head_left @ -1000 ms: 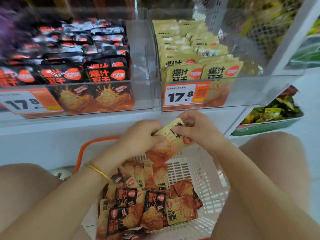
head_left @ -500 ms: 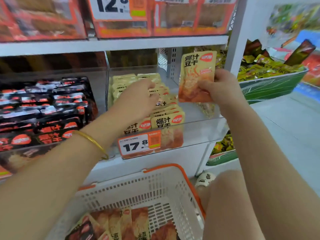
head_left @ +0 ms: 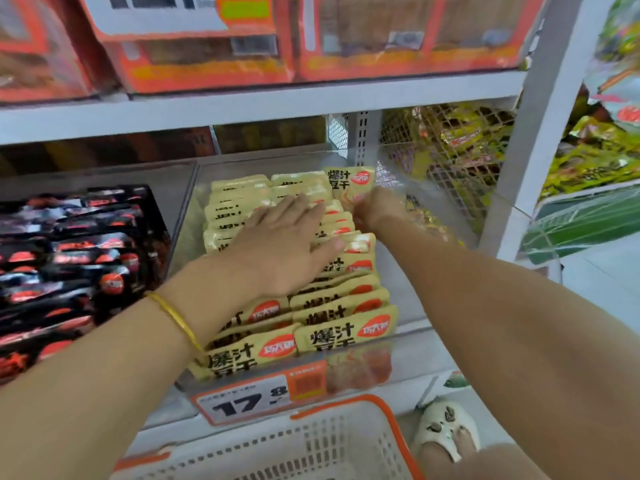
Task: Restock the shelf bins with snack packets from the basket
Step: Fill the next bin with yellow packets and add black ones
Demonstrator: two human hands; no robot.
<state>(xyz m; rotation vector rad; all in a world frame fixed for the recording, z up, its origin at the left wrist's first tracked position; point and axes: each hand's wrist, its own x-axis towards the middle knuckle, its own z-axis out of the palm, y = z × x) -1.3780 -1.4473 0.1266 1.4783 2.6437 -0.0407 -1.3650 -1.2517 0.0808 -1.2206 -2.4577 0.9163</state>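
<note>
Held yellow packet (head_left: 350,184) is now down in the clear bin (head_left: 408,353), standing upright at the back end of the right-hand row. Half a second ago it was up in the air, above and right of the bin. Right hand (head_left: 375,210) grips its lower part with curled fingers; exact finger placement is blurred. Left hand (head_left: 287,249) lies flat on the yellow packet rows (head_left: 341,329), fingers straight and close together, pressing on their tops. Earlier it sat further back with the fingers bent down. Gold bangle (head_left: 175,317) is on the left wrist. Price tag (head_left: 254,400) reading 17.8 is on the bin front. Bin of black packets (head_left: 69,265) is just beside, to the left. White basket (head_left: 311,445) with an orange rim is below the shelf; its contents are out of view now, where packets showed before. Orange boxes (head_left: 207,50) are on the shelf above. Cream slipper (head_left: 446,427) is on the floor, lower right.
</note>
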